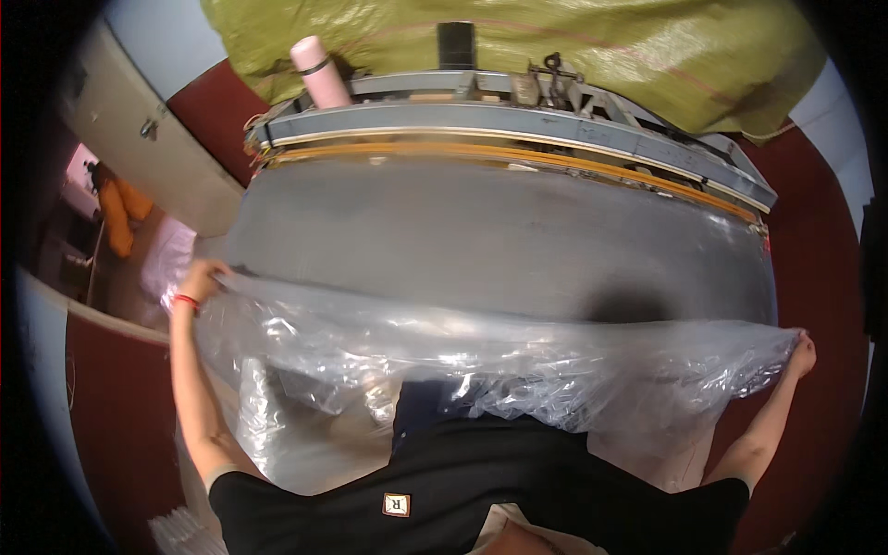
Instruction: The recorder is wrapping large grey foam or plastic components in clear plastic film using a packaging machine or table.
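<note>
Stretching from one hand to the other, a clear plastic sheet [462, 344] spans the near side of a wide, dark grey flat bed [444, 222], its upper edge drawn fairly straight and the rest hanging in glossy, crumpled folds in front of the person's body. The left hand [203, 276] grips the sheet at its left end, beside the bed's near left corner, with a red band [187, 300] around the wrist. Out on the other side, the right hand [805, 353] is closed on the sheet's right end, just past the bed's right edge. Both arms reach wide apart from the sleeves of a black shirt [555, 481], which bears a small square patch [397, 504]. Below the sheet on the left stands a shiny, wrapped-looking bundle [258, 407], hard to make out. Along the bed's far side run an orange strip [462, 149] and, behind it, a grey metal beam [518, 118]. A pink bottle [324, 81] with a dark band leans at the back left, near a pale door [153, 139]; a yellow-green tarp [592, 42] covers the background. Through the doorway, something orange [118, 217] shows, too blurred to identify.
</note>
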Available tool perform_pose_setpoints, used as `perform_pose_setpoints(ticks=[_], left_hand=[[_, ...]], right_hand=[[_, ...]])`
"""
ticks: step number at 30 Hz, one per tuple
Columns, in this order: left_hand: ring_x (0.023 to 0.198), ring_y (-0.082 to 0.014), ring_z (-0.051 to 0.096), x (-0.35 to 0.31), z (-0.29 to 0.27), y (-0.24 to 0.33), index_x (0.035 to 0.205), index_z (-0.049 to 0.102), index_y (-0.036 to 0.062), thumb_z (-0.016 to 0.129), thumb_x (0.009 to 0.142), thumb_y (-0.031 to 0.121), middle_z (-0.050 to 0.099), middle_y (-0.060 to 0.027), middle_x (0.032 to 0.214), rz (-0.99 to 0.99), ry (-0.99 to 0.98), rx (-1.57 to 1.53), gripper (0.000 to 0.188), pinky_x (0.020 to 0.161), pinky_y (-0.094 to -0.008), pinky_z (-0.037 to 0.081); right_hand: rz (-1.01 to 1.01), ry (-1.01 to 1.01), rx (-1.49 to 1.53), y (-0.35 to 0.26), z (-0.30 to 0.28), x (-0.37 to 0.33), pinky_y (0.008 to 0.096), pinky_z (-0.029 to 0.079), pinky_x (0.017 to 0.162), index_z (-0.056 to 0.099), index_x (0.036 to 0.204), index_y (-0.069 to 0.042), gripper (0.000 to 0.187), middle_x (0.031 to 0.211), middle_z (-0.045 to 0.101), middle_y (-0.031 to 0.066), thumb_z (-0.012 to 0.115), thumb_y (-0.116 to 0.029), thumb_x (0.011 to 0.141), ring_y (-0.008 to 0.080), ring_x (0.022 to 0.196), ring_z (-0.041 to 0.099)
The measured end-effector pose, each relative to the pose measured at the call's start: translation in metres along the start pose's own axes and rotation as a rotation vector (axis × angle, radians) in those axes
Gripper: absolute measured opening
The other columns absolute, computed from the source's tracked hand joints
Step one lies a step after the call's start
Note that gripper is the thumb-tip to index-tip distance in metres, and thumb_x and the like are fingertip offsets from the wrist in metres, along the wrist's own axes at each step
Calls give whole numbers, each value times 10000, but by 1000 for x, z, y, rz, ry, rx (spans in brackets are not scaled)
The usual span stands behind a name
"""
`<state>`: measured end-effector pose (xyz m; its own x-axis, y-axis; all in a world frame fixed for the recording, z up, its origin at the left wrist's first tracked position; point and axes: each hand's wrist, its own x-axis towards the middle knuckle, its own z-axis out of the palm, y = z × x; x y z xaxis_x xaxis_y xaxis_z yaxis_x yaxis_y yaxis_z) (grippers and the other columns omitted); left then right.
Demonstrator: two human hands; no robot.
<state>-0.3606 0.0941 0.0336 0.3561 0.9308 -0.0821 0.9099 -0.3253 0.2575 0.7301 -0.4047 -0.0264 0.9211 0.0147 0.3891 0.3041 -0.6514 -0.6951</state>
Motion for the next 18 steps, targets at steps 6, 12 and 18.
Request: perform_pose_setpoints(ticks=[6, 12, 18], left_hand=[[880, -253, 549, 88, -52, 102, 990, 521, -39, 654, 703, 150, 558, -157, 985, -126, 1483, 147, 368, 773, -348, 426], [1120, -312, 423, 172, 117, 14, 1198, 443, 82, 526, 798, 381, 448, -170, 1207, -249, 401, 135, 506, 937, -367, 322], [1206, -276, 319, 157, 97, -78, 1250, 391, 102, 379, 825, 518, 351, -145, 1298, -461, 402, 120, 594, 992, -336, 239]], right_hand=[[70, 21, -140, -86, 32, -53, 328, 436, 682, 652, 813, -38, 373, 796, 635, 107, 635, -385, 680, 209, 716, 575], [88, -129, -219, -74, 83, -42, 343, 441, 706, 652, 839, -87, 322, 840, 630, 107, 651, -351, 654, 223, 785, 593], [90, 30, -609, -127, 111, -77, 423, 458, 736, 590, 935, -88, 261, 954, 593, 156, 489, -268, 776, 323, 905, 565]])
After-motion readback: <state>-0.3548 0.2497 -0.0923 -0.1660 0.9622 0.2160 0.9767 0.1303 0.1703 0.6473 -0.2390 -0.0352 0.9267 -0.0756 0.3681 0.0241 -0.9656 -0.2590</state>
